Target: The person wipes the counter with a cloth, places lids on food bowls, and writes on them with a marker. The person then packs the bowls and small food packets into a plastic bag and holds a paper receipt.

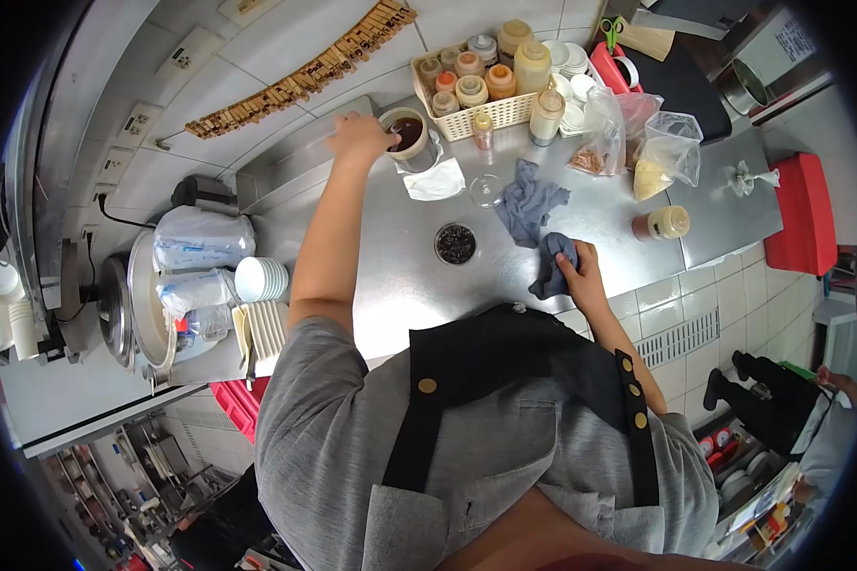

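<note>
My left hand [360,139] reaches to a round container [410,157] of dark brown liquid near the back wall. Its fingers bend in over the rim, closed, and what they pinch is hidden. My right hand [586,273] grips a bunched dark blue-grey cloth [554,271] at the counter's front edge. Another grey-blue cloth [531,205] lies crumpled just behind it. A clear round lid [486,190] rests beside that cloth. Between my hands sits a small round dish [455,244] with dark contents. White paper or cloth [435,181] lies against the container.
A cream basket [486,120] of sauce bottles stands at the back, with a small bottle [484,131] before it. Plastic bags [667,157] and a capped jar [662,224] are on the right. Stacked bowls [262,279] stand left. A co-worker [809,409] is at far right.
</note>
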Action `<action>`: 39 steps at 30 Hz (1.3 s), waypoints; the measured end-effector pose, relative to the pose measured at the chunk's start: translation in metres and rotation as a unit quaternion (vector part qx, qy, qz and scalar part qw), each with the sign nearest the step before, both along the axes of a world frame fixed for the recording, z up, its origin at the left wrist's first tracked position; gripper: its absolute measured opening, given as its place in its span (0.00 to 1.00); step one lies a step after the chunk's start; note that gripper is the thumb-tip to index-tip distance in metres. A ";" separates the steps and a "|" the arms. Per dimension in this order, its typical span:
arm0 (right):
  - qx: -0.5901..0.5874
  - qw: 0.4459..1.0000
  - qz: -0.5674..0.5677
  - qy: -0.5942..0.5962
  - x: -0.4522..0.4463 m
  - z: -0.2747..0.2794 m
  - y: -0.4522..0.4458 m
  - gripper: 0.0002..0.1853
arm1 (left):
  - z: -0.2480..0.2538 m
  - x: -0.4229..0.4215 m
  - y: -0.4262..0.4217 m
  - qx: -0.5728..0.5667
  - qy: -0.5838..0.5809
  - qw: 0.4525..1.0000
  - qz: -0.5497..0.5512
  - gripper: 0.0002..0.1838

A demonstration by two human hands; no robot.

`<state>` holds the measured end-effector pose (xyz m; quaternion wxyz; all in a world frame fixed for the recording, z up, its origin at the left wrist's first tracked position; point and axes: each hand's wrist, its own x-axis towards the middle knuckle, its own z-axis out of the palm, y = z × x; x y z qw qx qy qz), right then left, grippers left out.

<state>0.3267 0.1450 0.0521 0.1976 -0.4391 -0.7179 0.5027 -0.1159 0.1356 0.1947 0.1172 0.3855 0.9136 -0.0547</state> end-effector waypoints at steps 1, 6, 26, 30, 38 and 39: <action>0.020 0.999 -0.032 -0.028 0.001 0.002 -0.004 0.18 | -0.006 0.005 0.003 -0.035 0.018 0.999 0.014 0.30; 0.068 0.993 -0.027 -0.097 0.011 -0.018 -0.003 0.19 | -0.034 0.008 0.000 -0.028 0.036 0.997 0.057 0.22; 0.223 0.972 -0.015 -0.068 0.021 0.014 0.003 0.18 | -0.062 0.027 -0.080 0.429 0.177 0.865 -0.193 0.07; 0.026 0.996 -0.077 0.042 0.032 -0.006 0.013 0.16 | -0.066 0.021 -0.078 0.414 0.177 0.866 -0.219 0.08; -0.430 0.785 -0.297 0.331 0.038 -0.021 0.014 0.28 | -0.109 -0.008 -0.072 0.532 -0.317 0.757 0.210 0.05; -0.428 0.809 -0.308 0.259 0.035 -0.018 0.012 0.29 | -0.105 -0.007 -0.073 0.531 -0.317 0.757 0.211 0.05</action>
